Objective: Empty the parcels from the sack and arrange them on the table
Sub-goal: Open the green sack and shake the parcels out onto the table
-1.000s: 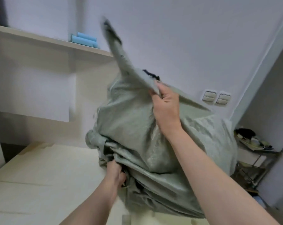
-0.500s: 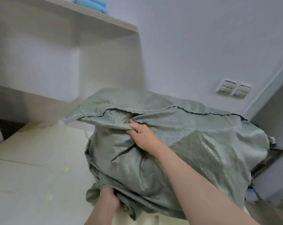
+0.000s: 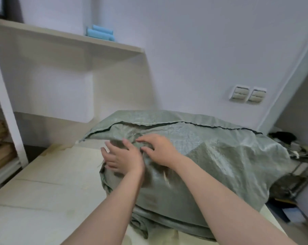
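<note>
While the sack lay lengthwise across the table, its mouth faced away. Left hand and right hand, fingers spread and gripping nothing, pressed its near-left bulge.

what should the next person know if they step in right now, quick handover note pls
Left hand: fingers spread, flat on the sack's left end, gripping nothing.
Right hand: open, fingers resting on the sack's top near its mouth.
Sack: green woven, full and bulging, lying on its side on the table, mouth edge facing the wall.
Done: sack is up on the table.
Left: no parcels in view yet; open the mouth, take them out, arrange them on the table.
</note>
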Tool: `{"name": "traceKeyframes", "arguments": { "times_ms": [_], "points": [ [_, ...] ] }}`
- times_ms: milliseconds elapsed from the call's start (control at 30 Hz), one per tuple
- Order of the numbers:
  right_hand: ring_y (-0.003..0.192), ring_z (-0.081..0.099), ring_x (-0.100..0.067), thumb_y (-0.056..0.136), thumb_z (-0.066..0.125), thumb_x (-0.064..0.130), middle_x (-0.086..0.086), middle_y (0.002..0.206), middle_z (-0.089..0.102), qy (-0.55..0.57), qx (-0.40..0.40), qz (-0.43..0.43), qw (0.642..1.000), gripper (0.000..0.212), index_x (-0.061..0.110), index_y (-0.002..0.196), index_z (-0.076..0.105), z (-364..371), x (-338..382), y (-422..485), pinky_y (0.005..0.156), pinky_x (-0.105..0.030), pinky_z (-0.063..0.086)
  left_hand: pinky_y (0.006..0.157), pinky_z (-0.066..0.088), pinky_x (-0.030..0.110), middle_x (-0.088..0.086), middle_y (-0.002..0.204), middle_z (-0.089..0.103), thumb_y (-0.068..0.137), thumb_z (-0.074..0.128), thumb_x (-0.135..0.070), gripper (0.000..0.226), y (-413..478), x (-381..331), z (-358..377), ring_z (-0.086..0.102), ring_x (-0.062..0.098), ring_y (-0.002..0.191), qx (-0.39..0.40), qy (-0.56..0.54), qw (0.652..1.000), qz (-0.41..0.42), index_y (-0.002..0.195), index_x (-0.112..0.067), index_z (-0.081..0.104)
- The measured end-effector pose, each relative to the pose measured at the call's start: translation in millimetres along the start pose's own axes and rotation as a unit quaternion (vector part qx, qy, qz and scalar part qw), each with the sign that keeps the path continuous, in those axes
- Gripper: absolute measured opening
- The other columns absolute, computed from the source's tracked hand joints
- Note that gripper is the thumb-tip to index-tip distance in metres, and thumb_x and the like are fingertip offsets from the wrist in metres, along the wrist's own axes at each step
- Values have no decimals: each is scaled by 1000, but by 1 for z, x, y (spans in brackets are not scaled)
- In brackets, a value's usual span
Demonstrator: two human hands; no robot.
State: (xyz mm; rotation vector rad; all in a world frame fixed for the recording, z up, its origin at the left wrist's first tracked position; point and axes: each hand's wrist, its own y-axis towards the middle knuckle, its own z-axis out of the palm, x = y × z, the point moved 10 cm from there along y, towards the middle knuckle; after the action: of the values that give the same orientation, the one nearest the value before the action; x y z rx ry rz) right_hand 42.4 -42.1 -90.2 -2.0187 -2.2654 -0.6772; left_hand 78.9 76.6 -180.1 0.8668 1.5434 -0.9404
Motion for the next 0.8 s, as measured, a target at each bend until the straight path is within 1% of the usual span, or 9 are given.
{"name": "traceKeyframes", "arguments": {
  "times_ms": [100, 167, 267, 300, 367, 467, 600, 700, 800],
  "points": [
    [129, 47, -24, 89, 63, 20, -2, 128, 64, -47, -128, 28, 990, 37, 17, 126, 64, -69, -23, -30, 111, -33, 32, 117, 1, 53, 15, 159, 12, 88, 40, -59, 80, -34, -57, 21, 14, 35, 146, 34, 94, 980, 173, 153, -17, 23],
    [139, 34, -24, 88, 62, 40, 2, 145, 48, -128, -175, 136, 967, 53, 25, 138, 51, -106, -60, -58, 116, -45, 22, 114, -3, 61, 14, 161, 5, 87, 49, -59, 81, -54, -79, 41, 3, 35, 148, 71, 187, 948, 248, 154, -24, 18],
    [148, 2, -33, 81, 53, 70, 0, 162, 9, -159, -127, 380, 903, 84, 37, 151, 20, -132, -135, -121, 109, -71, 6, 106, -8, 71, 8, 163, -4, 86, 44, -69, 86, -70, -90, 64, -11, 34, 148, 127, 310, 891, 306, 155, -33, 9],
    [148, -4, -37, 77, 51, 77, -2, 163, -1, -141, -116, 432, 883, 92, 40, 152, 11, -135, -155, -141, 105, -76, 6, 104, -8, 74, 6, 163, -7, 85, 41, -74, 88, -72, -92, 69, -15, 35, 148, 141, 339, 875, 316, 154, -35, 4],
    [147, -8, -42, 72, 51, 83, -6, 162, -14, -75, -109, 492, 861, 104, 43, 152, -2, -134, -184, -172, 104, -77, 7, 100, -8, 79, 4, 163, -10, 81, 37, -80, 93, -72, -94, 78, -21, 36, 146, 169, 376, 853, 319, 154, -38, -2],
    [146, 12, -42, 75, 63, 70, -12, 162, -10, 61, -145, 477, 865, 111, 36, 153, -8, -121, -200, -184, 114, -59, 20, 99, -7, 81, 0, 163, -9, 76, 38, -85, 98, -71, -95, 89, -22, 35, 146, 217, 393, 840, 303, 153, -41, -6],
    [139, 32, -34, 82, 72, 47, -12, 156, 11, 111, -220, 420, 874, 104, 22, 156, 2, -124, -191, -174, 113, -43, 30, 100, -8, 80, -2, 163, -9, 71, 42, -88, 107, -77, -96, 104, -23, 34, 146, 267, 391, 830, 294, 152, -41, -10],
    [133, 40, -27, 84, 73, 38, -8, 149, 25, 112, -228, 385, 887, 94, 22, 155, 15, -126, -185, -166, 108, -38, 36, 102, -6, 79, 1, 164, -5, 65, 40, -93, 116, -77, -95, 110, -18, 34, 147, 295, 389, 831, 265, 152, -39, -14],
    [120, 49, -23, 82, 76, 37, -6, 138, 39, 139, -247, 363, 887, 89, 23, 153, 24, -130, -187, -170, 104, -38, 42, 104, -5, 77, 6, 164, -2, 58, 39, -97, 125, -74, -91, 115, -13, 35, 148, 307, 393, 835, 232, 152, -35, -17]
  ]
}}
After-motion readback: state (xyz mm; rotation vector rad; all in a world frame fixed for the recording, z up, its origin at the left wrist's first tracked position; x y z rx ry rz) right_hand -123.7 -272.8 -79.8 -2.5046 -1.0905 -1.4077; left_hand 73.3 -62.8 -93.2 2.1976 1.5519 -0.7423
